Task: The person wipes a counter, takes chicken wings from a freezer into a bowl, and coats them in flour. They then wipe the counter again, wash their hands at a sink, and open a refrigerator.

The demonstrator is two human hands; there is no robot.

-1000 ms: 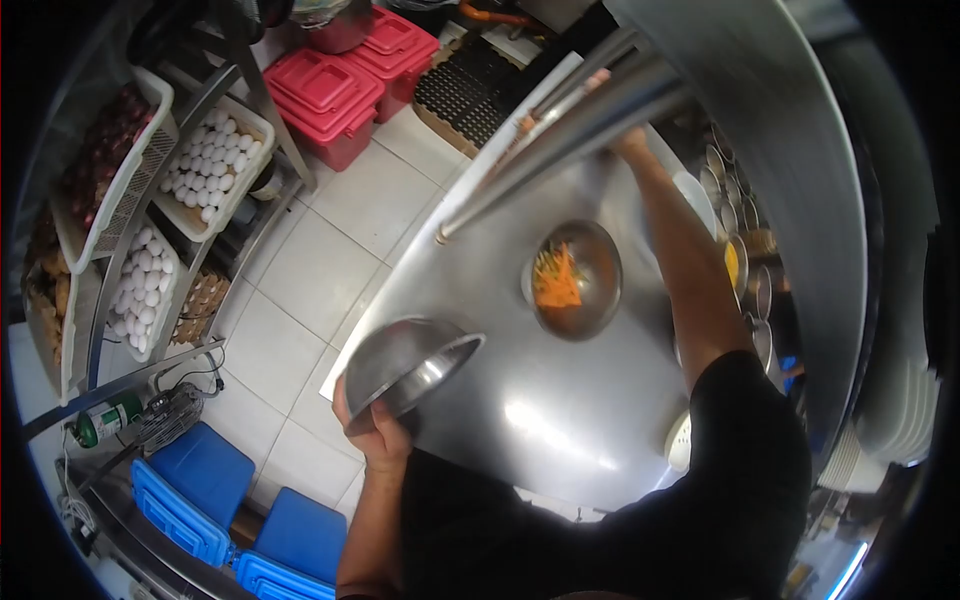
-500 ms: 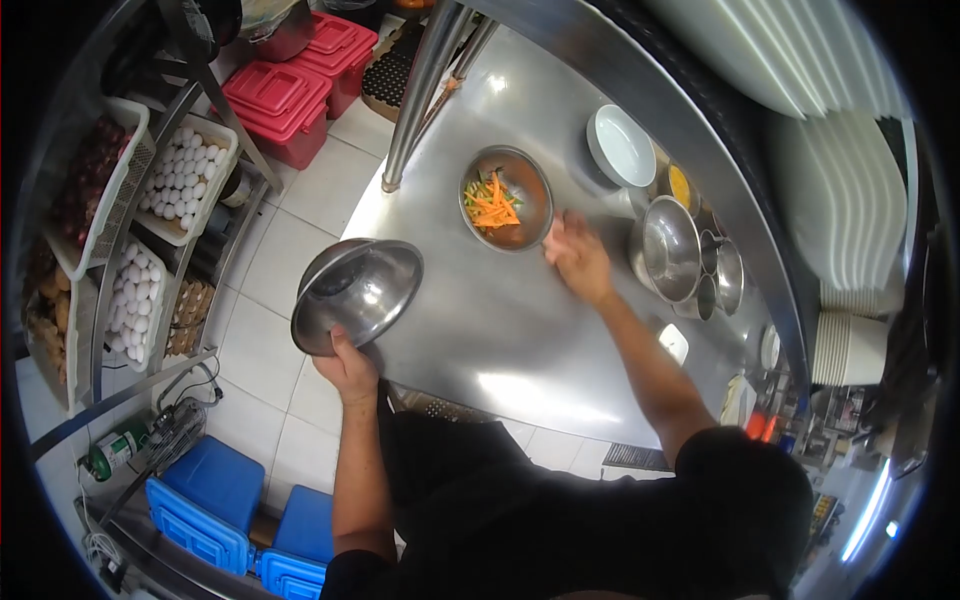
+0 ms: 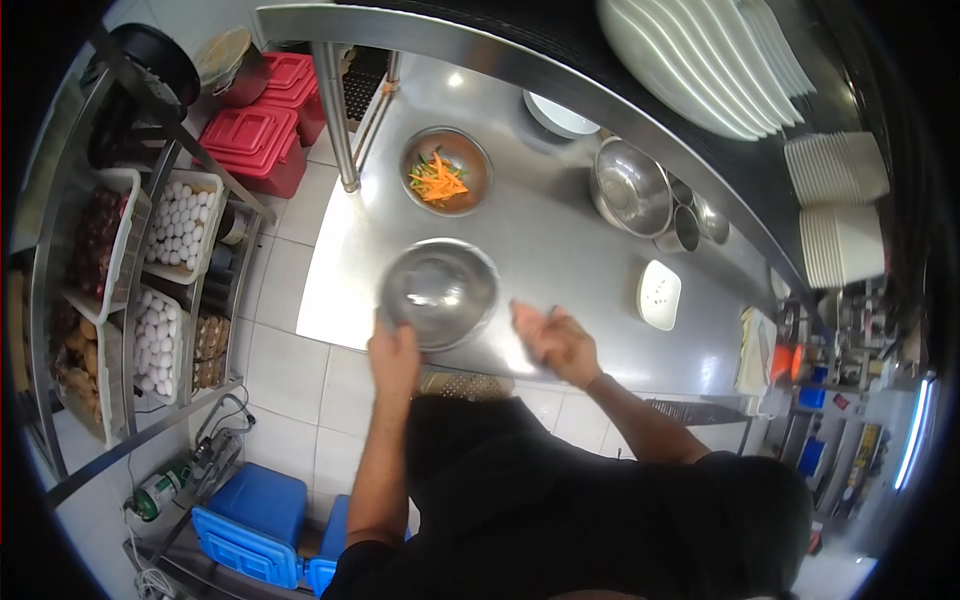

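Left hand (image 3: 393, 352) grips the steel bowl (image 3: 440, 290); blurred right hand (image 3: 555, 338) hangs empty, fingers loose.

We see a bright, evenly lit kitchen through a strong fisheye lens: straight edges bow, and black vignette fills the corners. Overhead light throws soft white glare patches on the steel worktop (image 3: 560, 250), near its far edge and its near right corner. The right hand (image 3: 553, 340) is smeared by motion blur; the empty steel bowl (image 3: 440, 290) shows hazy reflections. A blue-white strip glows at far right.
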